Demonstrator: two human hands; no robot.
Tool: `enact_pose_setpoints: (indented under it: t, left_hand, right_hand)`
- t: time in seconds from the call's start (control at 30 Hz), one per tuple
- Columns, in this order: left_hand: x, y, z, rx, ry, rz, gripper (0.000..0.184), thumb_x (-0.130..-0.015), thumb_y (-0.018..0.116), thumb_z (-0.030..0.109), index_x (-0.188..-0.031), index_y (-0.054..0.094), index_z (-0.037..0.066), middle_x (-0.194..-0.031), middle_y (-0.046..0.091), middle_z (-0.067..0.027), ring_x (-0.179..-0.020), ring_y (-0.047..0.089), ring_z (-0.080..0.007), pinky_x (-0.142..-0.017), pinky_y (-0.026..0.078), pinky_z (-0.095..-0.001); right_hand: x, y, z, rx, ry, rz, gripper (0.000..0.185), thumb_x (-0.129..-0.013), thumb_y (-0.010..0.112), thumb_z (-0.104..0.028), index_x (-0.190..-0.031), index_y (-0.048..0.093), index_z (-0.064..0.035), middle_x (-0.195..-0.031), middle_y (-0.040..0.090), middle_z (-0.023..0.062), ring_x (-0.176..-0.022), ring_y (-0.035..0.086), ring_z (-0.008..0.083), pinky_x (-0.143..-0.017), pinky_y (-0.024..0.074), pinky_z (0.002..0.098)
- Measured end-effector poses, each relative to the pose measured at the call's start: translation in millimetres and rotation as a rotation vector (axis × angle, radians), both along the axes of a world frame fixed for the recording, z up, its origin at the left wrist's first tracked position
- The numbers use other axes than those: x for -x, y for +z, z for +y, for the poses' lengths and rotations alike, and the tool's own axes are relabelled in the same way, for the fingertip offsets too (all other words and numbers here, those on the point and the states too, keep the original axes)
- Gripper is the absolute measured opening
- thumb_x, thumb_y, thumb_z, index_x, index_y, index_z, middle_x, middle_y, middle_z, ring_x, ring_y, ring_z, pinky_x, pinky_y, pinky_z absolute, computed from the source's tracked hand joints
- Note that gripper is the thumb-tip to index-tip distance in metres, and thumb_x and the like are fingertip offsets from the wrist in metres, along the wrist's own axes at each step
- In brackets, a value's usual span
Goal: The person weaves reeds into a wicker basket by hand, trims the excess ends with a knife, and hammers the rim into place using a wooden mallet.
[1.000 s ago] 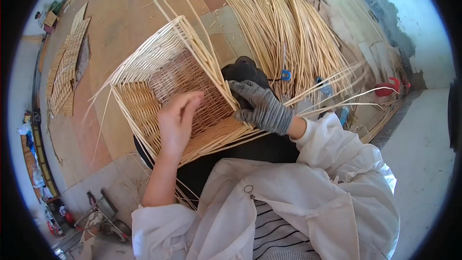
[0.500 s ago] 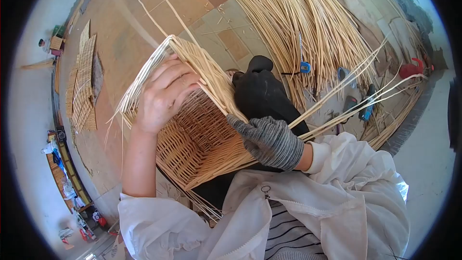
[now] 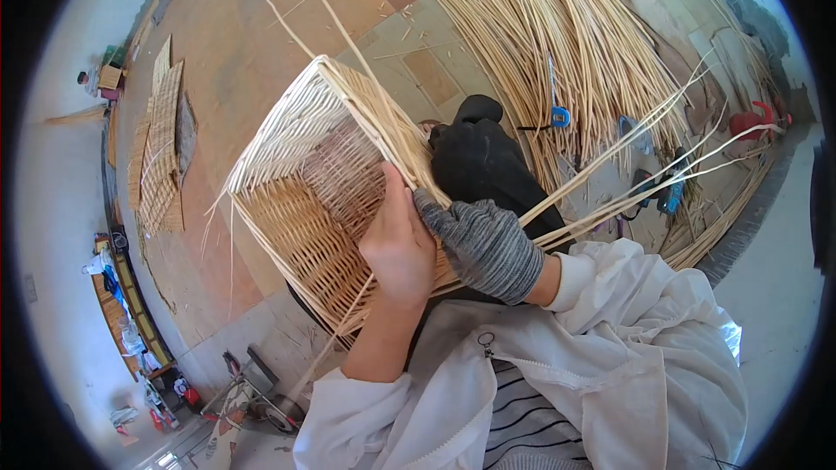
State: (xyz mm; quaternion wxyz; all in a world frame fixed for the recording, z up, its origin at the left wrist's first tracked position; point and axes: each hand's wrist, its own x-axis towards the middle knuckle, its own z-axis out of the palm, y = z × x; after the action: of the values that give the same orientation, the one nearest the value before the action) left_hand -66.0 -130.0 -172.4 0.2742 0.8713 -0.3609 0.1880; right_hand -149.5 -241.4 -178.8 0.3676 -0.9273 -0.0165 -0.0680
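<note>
A rectangular wicker basket [image 3: 309,231] lies tilted across my lap, its open side facing me. My left hand [image 3: 401,248], bare, is closed at the basket's right rim, with the fingers pressed together beside the gloved hand. My right hand [image 3: 492,248], in a grey knitted glove, grips that same rim, thumb and fingers wrapped round it. Long loose willow rods [image 3: 610,165] stick out to the right past the glove, and two more rise from the top corner. The fingertips of both hands are partly hidden at the rim.
A large bundle of willow rods [image 3: 557,43] lies on the floor ahead, with a blue tape measure [image 3: 559,117] on it. Farther right are a blue-handled tool [image 3: 670,196] and a red object [image 3: 749,124]. Woven panels [image 3: 159,148] lie at the left. A person [image 3: 84,78] is far off.
My left hand has come down from the basket's upper rim to beside my right hand. The basket has tilted back, showing more of its inside. My right hand still holds the rim.
</note>
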Motion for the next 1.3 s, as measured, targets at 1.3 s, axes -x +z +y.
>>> enact_pose_setpoints:
  t: [1.3]
  left_hand:
    - [-16,17,26,0.643,0.082,1.143,0.03,-0.088,0.059,0.006,-0.118,0.059,0.001,-0.089,0.061,-0.0038,-0.074,0.057,-0.0087,-0.063,0.055,-0.0229]
  right_hand:
    - [-96,65,-77,0.255,0.227,-0.493,0.049,-0.073,0.071,-0.018,-0.121,0.059,-0.0204,-0.115,0.059,0.0099,-0.103,0.057,0.0261,-0.086,0.0493,0.0356]
